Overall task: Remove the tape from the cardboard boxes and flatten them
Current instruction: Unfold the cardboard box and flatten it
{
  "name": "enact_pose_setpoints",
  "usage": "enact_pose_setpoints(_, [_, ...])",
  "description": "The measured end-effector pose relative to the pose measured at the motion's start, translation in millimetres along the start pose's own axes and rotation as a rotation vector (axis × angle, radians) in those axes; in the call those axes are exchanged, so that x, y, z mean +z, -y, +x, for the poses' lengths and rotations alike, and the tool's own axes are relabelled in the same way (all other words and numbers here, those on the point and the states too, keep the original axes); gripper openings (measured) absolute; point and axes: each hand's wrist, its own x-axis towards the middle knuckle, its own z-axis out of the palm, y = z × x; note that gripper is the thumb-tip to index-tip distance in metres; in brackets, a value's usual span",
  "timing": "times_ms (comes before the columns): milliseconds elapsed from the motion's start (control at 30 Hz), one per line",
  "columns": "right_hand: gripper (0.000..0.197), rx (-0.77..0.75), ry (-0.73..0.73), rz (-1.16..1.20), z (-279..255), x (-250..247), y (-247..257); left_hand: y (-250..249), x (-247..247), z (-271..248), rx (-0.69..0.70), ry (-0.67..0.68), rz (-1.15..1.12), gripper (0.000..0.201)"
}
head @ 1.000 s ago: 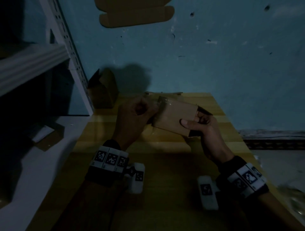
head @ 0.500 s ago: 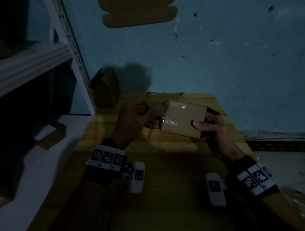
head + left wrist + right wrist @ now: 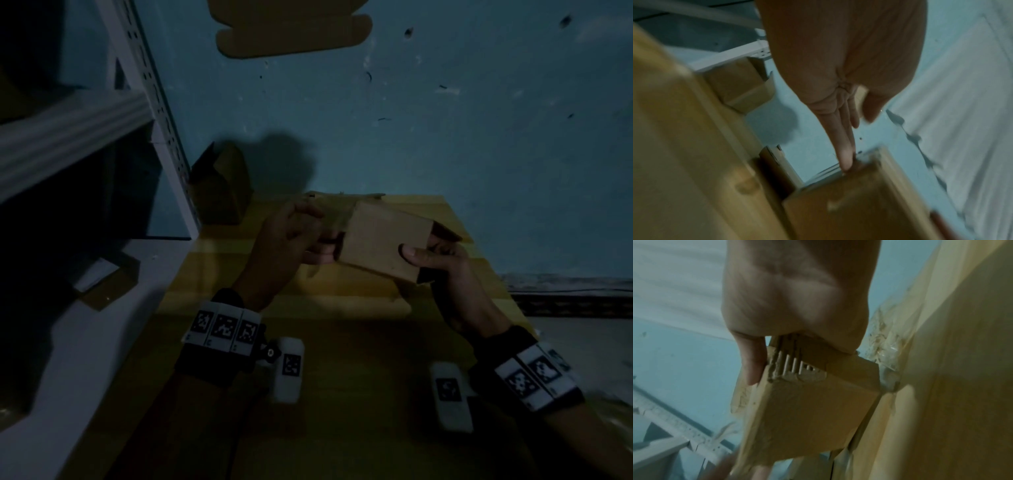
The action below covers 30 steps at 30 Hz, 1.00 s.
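Below you the yellow wooden table (image 3: 359,359), against the blue wall (image 3: 445,137). Up above it, your cardboard box (image 3: 383,245) in mid-air between both hands. Your right hand (image 3: 445,270) grips its right end, thumb (image 3: 411,254) across the face. Your left hand (image 3: 291,236) pinches clear tape (image 3: 337,214) at the left end (blurred, so the exact hold is unclear). A second box (image 3: 222,188) stands back-left.

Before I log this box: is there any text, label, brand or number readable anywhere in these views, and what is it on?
No readable text in any view.
Cardboard box, held by the right hand: plain in the head view; a torn white label remnant shows only bar-like stripes, no characters.
Wristbands: black-and-white square marker patterns, not text.
White paper on the shelf: too dark to read.
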Motion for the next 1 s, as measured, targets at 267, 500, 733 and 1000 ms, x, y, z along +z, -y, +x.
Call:
enact_pose_setpoints(267, [0.044,-0.017,0.018,-0.070,-4.4,8.1,1.9,6.2,13.6,-5.6,0.053,0.030,0.392,0.057])
enact_pose_setpoints(500, [0.035,-0.009,0.028,-0.081,-4.1,12.8,-0.9,13.5,17.7,-2.2,0.069,0.023,0.531,0.054])
enact_pose_setpoints(733, [0.046,-0.008,0.024,-0.060,-3.9,12.2,-1.5,14.1,17.5,-1.9,0.056,0.004,0.501,0.040])
enact_pose_setpoints(1000, [0.047,0.003,0.025,-0.045,-5.6,15.9,-2.7,10.7,19.4,-5.4,0.107,-0.023,0.592,0.038])
